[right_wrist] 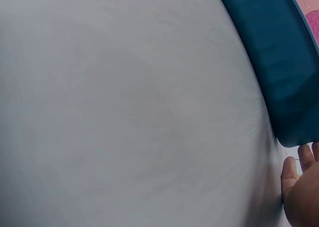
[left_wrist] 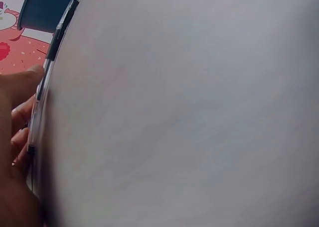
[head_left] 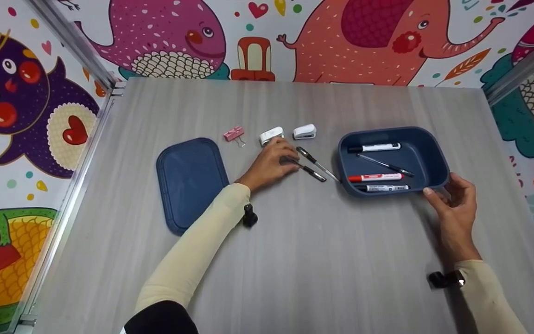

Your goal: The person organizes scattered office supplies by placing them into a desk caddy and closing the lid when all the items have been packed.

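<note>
Our left hand [head_left: 270,163] pinches a black pen [head_left: 314,173] on the table [head_left: 313,260]; a second pen [head_left: 311,157] lies just beyond, reaching toward the blue box [head_left: 427,157]. Our right hand [head_left: 457,218] grips that box's near-right corner, thumb and fingers curled. White staplers [head_left: 305,131] crowd our left fingertips.

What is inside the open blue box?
The box holds a white marker, a pen, a red marker and another white marker; anything low against its near side would be hidden.

Cartoon-animal walls [head_left: 332,51] and metal rails [head_left: 75,44] border a gray wood-grain table [head_left: 313,250].
</note>
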Tool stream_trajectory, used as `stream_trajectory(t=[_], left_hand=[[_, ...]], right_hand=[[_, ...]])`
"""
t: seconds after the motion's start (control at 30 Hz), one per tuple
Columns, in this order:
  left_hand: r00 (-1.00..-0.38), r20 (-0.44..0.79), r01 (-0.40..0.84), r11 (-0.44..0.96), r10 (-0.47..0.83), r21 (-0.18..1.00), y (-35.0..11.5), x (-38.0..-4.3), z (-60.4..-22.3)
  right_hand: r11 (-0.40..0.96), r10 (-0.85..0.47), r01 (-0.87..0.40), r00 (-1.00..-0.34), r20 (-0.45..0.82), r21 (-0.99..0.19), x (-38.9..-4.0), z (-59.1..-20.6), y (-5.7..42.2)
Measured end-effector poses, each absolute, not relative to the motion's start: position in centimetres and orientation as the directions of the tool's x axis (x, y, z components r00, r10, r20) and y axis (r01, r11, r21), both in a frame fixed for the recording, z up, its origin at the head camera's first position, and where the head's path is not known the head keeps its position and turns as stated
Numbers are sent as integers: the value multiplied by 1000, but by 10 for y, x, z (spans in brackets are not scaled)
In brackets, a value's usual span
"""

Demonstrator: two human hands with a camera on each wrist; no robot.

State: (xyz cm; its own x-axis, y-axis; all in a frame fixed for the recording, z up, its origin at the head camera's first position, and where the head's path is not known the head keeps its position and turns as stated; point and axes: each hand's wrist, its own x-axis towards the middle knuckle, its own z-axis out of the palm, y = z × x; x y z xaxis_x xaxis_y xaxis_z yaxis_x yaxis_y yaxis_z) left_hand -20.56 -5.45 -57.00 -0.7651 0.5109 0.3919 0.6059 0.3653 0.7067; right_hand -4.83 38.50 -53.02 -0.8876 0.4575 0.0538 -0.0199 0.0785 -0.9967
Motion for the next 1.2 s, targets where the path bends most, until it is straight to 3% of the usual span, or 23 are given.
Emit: stream_trajectory(t=[0.23,0.73,1.0,1.2], left_hand=[[-755,365,615,394,544,683,-55,-204,-571],[-743,361,600,323,563,731,-55,-194,-563],[-760,369,565,265,535,781,-57,-188,-556],[-808,308,493,289,503,821,-59,-177,-536]], right_hand=[[99,450,-15,-891,58,-995,-48,-530,384],[114,443,-1,-895,52,-993,-47,-532,386],[93,446,0,-894,42,-996,-48,-531,386],[101,449,-24,-891,67,-995,-48,-531,385]])
